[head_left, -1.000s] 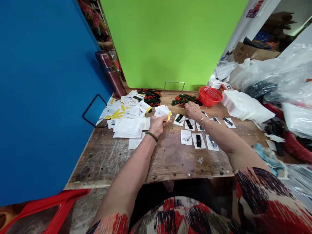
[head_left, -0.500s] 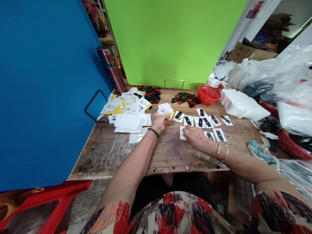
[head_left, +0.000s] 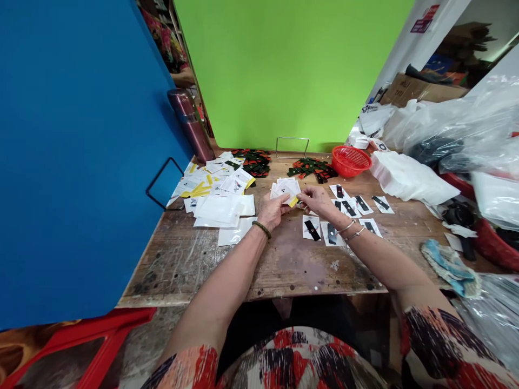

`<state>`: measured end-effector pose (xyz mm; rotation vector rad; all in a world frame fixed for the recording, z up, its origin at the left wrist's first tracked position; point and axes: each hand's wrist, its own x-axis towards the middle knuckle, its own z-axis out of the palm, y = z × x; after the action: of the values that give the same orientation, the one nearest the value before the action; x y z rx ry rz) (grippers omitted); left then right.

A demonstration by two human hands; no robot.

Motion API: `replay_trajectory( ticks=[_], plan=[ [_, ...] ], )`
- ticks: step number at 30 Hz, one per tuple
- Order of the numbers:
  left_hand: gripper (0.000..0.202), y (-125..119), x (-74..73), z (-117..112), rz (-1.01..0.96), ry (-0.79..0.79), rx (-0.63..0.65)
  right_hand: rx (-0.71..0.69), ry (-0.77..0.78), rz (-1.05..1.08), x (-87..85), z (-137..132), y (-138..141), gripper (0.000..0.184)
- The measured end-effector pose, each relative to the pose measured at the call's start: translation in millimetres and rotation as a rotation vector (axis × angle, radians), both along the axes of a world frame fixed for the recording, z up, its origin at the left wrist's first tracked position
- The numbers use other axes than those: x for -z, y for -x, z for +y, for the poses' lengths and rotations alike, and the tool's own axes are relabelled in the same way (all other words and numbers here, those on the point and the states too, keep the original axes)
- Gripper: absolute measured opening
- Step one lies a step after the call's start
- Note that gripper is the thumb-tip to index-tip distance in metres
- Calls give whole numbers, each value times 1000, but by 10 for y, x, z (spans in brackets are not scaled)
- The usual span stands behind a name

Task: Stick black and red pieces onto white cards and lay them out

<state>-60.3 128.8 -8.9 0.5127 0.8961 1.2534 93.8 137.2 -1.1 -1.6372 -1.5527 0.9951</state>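
My left hand (head_left: pixel 272 210) grips a fanned stack of white printed cards (head_left: pixel 285 189), some with yellow edges. At the right edge of that stack, my right hand (head_left: pixel 318 201) pinches the yellow corner of a card between thumb and fingers. Beneath and beside the right hand lie several white cards, each with a dark strip on it, such as the card with a black strip (head_left: pixel 312 229) at the near left of the group. Part of that group is hidden by my right hand and wrist.
Loose cards with yellow strips (head_left: pixel 198 183) and white sleeves (head_left: pixel 219 209) lie left. Behind are two heaps of dark green and red strips (head_left: pixel 312 168), a red basket (head_left: pixel 351 161) and a wire loop (head_left: pixel 292 146). Right are white sheets (head_left: pixel 409 175) and a blue cloth (head_left: pixel 450 267).
My right hand has moved from a card on the table up and left to the stack in my left hand. The card it left now shows a black strip.
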Motion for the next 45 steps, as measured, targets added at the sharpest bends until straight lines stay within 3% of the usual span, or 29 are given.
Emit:
replay_trajectory(
  ticks=[4, 10, 18, 24, 31, 34, 40, 45],
  plan=[
    [34, 15, 27, 33, 65, 14, 4, 18, 5, 166, -64, -14, -5, 17],
    [35, -3, 32, 21, 72, -15, -3, 69, 37, 155, -184, -20, -38, 22],
    [35, -52, 57, 32, 48, 15, -83, 145, -38, 72, -168, -104, -146, 24],
    [29, -115, 63, 4, 51, 8, -69, 89, -106, 19, -152, -205, -293, 30],
    [30, -101, 50, -9, 75, 2, -107, 128, -176, 206, -52, -164, -298, 30],
    [30, -102, 46, -10, 85, 9, -125, 128, -273, 99, -16, -164, -284, 22],
    [26, -117, 31, -33, 101, 10, -128, 52, -594, -337, 1, -330, -240, 16],
    [31, -132, 36, -35, 109, 11, -114, 48, -467, -330, 19, -307, -201, 14]
  ],
)
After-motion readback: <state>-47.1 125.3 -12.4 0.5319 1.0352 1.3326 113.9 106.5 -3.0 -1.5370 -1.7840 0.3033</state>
